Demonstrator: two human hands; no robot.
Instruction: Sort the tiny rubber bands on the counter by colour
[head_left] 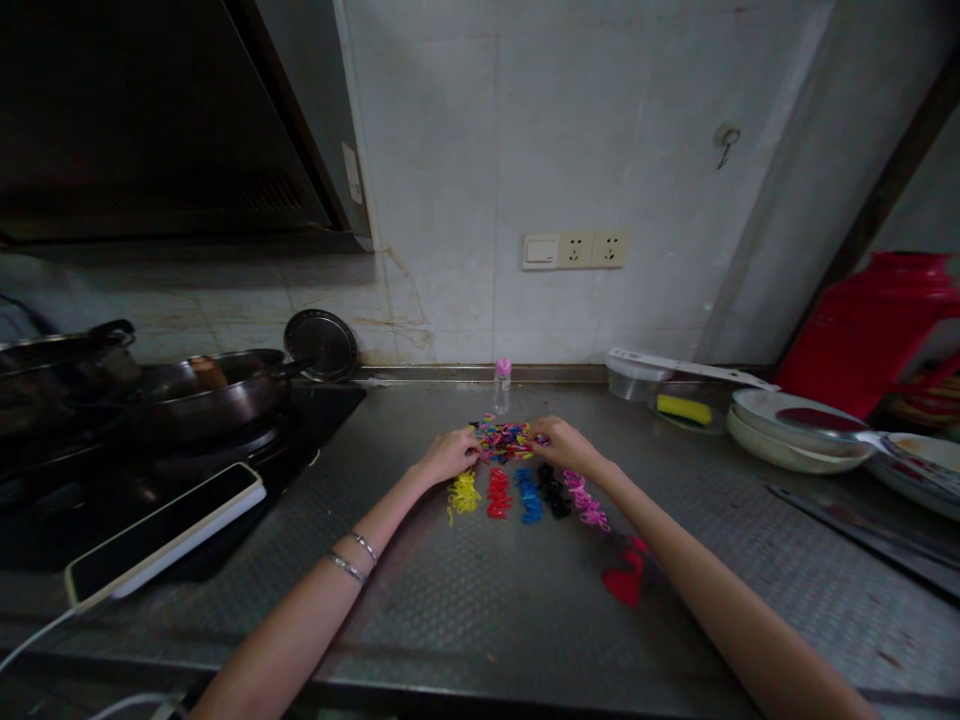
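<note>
A mixed pile of small coloured loops (506,440), seemingly rubber bands, lies on the metal counter. My left hand (451,454) is at its left edge with fingertips pinched together. On the right edge, my right hand (561,441) has its fingers curled down into the loops. What either hand pinches is too small to make out. In front of the pile are sorted groups: yellow bands (465,492) below my left hand, then red bands (499,493), blue bands (529,494), black bands (555,490) and pink bands (587,502) beneath my right wrist.
A pink-capped clear bottle (502,388) stands behind the pile. A red heart-shaped piece (625,580) lies near my right forearm. Left are a phone (165,530) and a pan (210,400) on the stove. Right are a yellow sponge (684,409), stacked bowls (795,445) and a red thermos (855,330).
</note>
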